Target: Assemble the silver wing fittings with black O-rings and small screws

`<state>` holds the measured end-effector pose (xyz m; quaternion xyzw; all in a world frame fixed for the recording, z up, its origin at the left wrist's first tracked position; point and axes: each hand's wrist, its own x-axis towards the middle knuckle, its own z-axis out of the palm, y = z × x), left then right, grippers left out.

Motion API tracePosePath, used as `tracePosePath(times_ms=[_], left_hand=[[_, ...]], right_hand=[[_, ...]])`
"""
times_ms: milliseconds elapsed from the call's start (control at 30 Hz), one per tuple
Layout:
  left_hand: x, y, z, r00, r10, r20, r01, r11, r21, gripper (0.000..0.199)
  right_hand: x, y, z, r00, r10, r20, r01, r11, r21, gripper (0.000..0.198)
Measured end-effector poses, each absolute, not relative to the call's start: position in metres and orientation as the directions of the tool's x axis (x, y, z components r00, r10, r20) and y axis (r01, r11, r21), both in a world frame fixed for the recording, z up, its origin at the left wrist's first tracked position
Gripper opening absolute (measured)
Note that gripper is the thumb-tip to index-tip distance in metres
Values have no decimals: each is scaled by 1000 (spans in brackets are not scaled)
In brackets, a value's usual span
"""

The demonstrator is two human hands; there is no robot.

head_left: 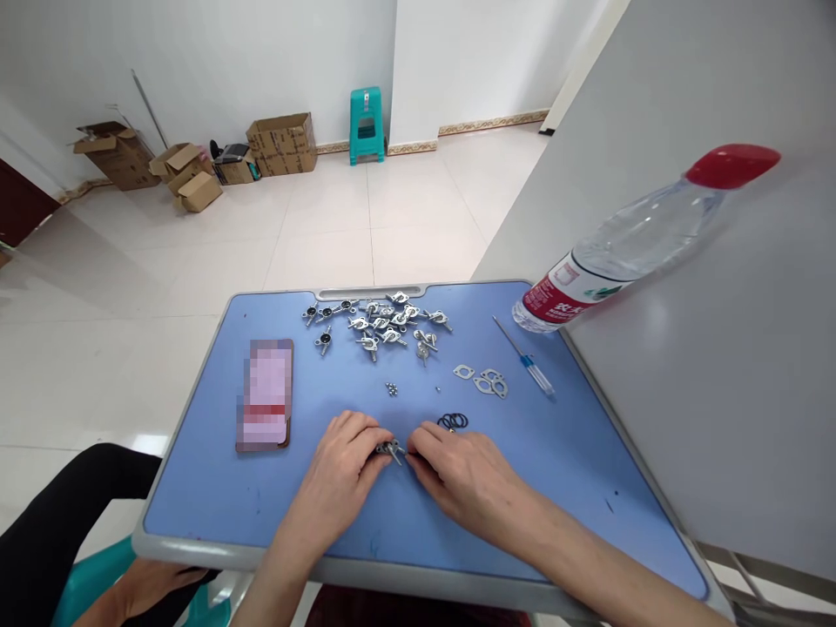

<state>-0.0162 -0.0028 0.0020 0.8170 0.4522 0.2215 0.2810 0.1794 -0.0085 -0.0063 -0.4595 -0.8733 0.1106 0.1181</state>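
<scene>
Between the thumb and fingers of my left hand (340, 479) is a small silver metal fitting (390, 448) with a thin stem, held just above the blue tabletop. My right hand (474, 475) is closed in a pinch at the fitting's right side; whatever is between its fingertips is too small to make out. Several black rubber rings (455, 421) lie just beyond the right fingers. Farther off are a cluster of tiny screws (391, 389), one stray screw (438, 389) and several flat metal gaskets (484, 383). A pile of similar metal fittings (385, 322) lies near the far edge.
A phone (266, 396) lies at the left on the blue table (196, 488). A screwdriver (532, 370) rests at the right, near a tall water bottle (588, 270) beside a grey panel. Another person's hand (147, 588) and dark-clothed leg show at lower left. Boxes and a stool stand beyond.
</scene>
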Motion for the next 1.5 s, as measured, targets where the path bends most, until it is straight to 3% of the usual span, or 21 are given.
tracePosePath(times_ms=[500, 1133, 1300, 1400, 1500], left_hand=[[-15, -1, 1, 501, 862, 76, 565, -393, 725, 13], [-15, -2, 5, 500, 864, 52, 571, -375, 730, 14], [-15, -2, 5, 511, 859, 38, 586, -380, 715, 13], [-16, -2, 5, 519, 854, 36, 585, -385, 714, 13], [-17, -1, 4, 528, 848, 41, 576, -393, 717, 13]], right_hand=[[179, -11, -10, -548, 821, 161, 766, 569, -299, 15], [181, -9, -10, -548, 827, 125, 763, 556, -330, 12], [179, -11, -9, -545, 836, 56, 780, 531, -332, 12], [182, -8, -1, -543, 840, -10, 780, 500, -375, 12], [194, 4, 10, -528, 848, -41, 745, 440, -502, 10]])
